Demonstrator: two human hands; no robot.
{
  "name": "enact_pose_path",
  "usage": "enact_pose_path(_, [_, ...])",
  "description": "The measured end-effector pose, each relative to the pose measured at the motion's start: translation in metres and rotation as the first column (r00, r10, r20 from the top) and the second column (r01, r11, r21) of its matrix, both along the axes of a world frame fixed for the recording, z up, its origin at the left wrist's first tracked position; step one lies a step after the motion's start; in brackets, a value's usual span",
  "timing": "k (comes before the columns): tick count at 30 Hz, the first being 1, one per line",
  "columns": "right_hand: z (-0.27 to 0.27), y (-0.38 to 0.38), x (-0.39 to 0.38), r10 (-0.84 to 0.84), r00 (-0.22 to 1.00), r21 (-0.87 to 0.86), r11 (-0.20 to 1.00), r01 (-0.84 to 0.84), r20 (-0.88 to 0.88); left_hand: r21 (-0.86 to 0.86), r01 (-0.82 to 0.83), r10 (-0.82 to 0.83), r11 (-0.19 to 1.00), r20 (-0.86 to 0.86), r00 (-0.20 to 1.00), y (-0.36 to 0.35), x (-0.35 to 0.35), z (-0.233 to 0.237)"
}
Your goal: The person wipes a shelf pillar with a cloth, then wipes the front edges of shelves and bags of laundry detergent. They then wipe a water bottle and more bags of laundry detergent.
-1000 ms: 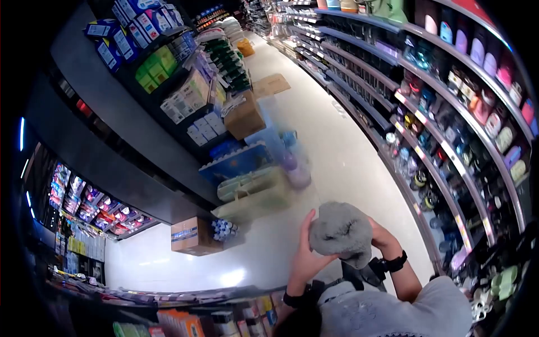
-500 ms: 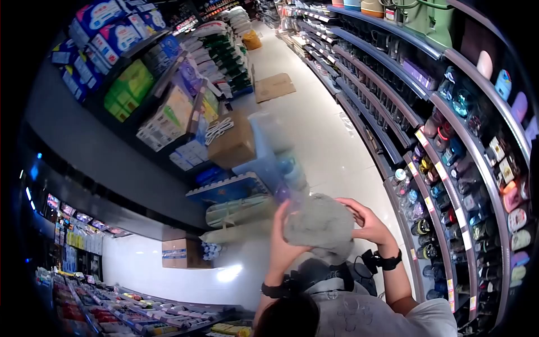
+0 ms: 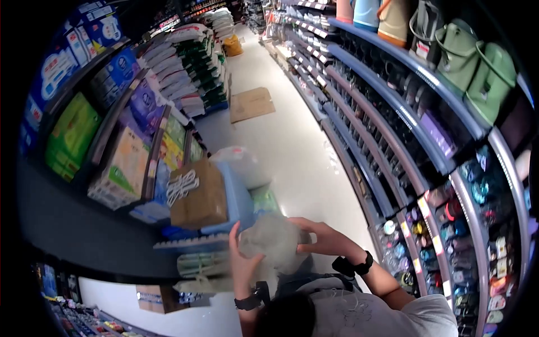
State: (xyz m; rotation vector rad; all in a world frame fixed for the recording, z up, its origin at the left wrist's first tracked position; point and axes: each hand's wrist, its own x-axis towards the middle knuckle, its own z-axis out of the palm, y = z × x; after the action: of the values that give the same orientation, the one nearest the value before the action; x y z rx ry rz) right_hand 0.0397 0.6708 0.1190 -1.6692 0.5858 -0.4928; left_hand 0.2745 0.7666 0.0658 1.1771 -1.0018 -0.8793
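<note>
A pale grey, rounded, cloudy bundle (image 3: 272, 241) is held in front of my body, blurred, so I cannot make out its kind. My left hand (image 3: 243, 263) cups its left side, with the thumb toward the front and the fingers pointing up. From the right, my right hand (image 3: 322, 238) grips the other side with fingers bent and thumb against it. Parts of the fingers are hidden behind the bundle. Just beyond it stand a light blue container (image 3: 237, 194) and a cardboard box (image 3: 197, 202) with white looped cord on top.
Shelves of cups and bottles (image 3: 432, 224) line my right, with green watering cans (image 3: 491, 84) on top. Packaged tissue (image 3: 120, 163) fills the left shelves. Stacked sacks (image 3: 196, 67) and flat cardboard (image 3: 252, 105) lie ahead along the aisle. Another carton (image 3: 157, 299) sits at lower left.
The view has shifted, so the left shelves and cardboard box look nearer. Both hands and the bundle appear farther left and lower, and the bundle looks paler. Both hands still hold it.
</note>
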Motion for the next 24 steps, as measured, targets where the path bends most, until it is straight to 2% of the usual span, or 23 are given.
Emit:
enact_pose_path(2, [0.005,-0.039,0.002,-0.053,0.998,-0.012,0.999,0.052,-0.042,0.014,0.016,-0.016,1.000,-0.040,0.999,-0.052,0.002,0.012])
enact_pose_path(3, [0.006,-0.066,0.002,-0.087,0.995,-0.060,0.995,0.084,-0.042,0.050,0.064,-0.057,0.997,-0.123,0.991,-0.083,0.004,0.014])
enact_pose_path(4, [0.006,-0.093,0.001,-0.120,0.992,-0.106,0.988,0.116,-0.036,0.018,0.077,-0.076,0.997,-0.070,0.995,-0.117,0.005,0.012])
enact_pose_path(5, [0.003,-0.117,-0.004,-0.135,0.989,0.025,0.990,0.136,-0.059,0.002,0.091,-0.091,0.996,-0.014,0.996,-0.150,0.004,0.008])
enact_pose_path(6, [0.003,-0.139,-0.008,-0.170,0.985,0.091,0.981,0.169,0.003,-0.004,0.106,-0.106,0.994,0.048,0.993,-0.179,0.002,0.009])
enact_pose_path(7, [0.001,-0.160,-0.012,-0.208,0.976,0.163,0.967,0.194,0.071,0.003,0.123,-0.123,0.992,0.094,0.988,-0.203,-0.007,0.028])
enact_pose_path(8, [-0.003,-0.182,-0.014,-0.247,0.959,0.238,0.948,0.209,0.140,0.079,0.159,-0.165,0.984,0.064,0.984,-0.230,-0.011,0.029])
enact_pose_path(10, [-0.015,-0.229,-0.022,-0.283,0.906,0.381,0.912,0.152,0.316,-0.024,0.192,-0.186,0.981,0.159,0.970,-0.284,-0.023,0.022])
enact_pose_path(12, [-0.022,-0.272,-0.026,-0.385,0.858,0.494,0.850,0.186,0.339,-0.028,0.288,-0.270,0.957,0.272,0.924,-0.332,-0.030,0.026])
enact_pose_path(13, [-0.027,-0.296,-0.029,-0.404,0.852,0.522,0.832,0.190,0.333,-0.041,0.342,-0.331,0.939,0.164,0.929,-0.355,-0.035,0.026])
enact_pose_path(14, [-0.032,-0.320,-0.031,-0.419,0.847,0.548,0.814,0.192,0.327,-0.053,0.351,-0.333,0.935,0.213,0.919,-0.379,-0.037,0.025])
enact_pose_path(16, [-0.054,-0.379,-0.036,-0.390,0.851,0.545,0.824,0.153,0.351,0.004,0.391,-0.388,0.920,0.144,0.910,-0.432,-0.040,0.013])
enact_pose_path(17, [-0.058,-0.407,-0.037,-0.401,0.874,0.573,0.798,0.188,0.273,0.029,0.409,-0.409,0.912,0.116,0.905,-0.459,-0.039,0.011])
enact_pose_path(20, [-0.063,-0.501,-0.032,-0.286,0.926,0.499,0.856,0.132,0.246,0.047,0.394,-0.396,0.918,0.195,0.897,-0.539,-0.027,0.008])
enact_pose_path(21, [-0.056,-0.533,-0.024,-0.260,0.922,0.483,0.870,0.095,0.286,0.078,0.378,-0.385,0.922,0.251,0.888,-0.565,-0.020,0.013])
enact_pose_path(22, [-0.047,-0.562,-0.017,-0.255,0.917,0.492,0.867,0.076,0.307,0.078,0.335,-0.344,0.939,0.249,0.905,-0.588,-0.012,0.018])
enact_pose_path(24, [-0.040,-0.622,0.011,-0.209,0.910,0.395,0.917,0.055,0.357,0.080,0.236,-0.248,0.968,0.227,0.942,-0.629,0.005,0.027])
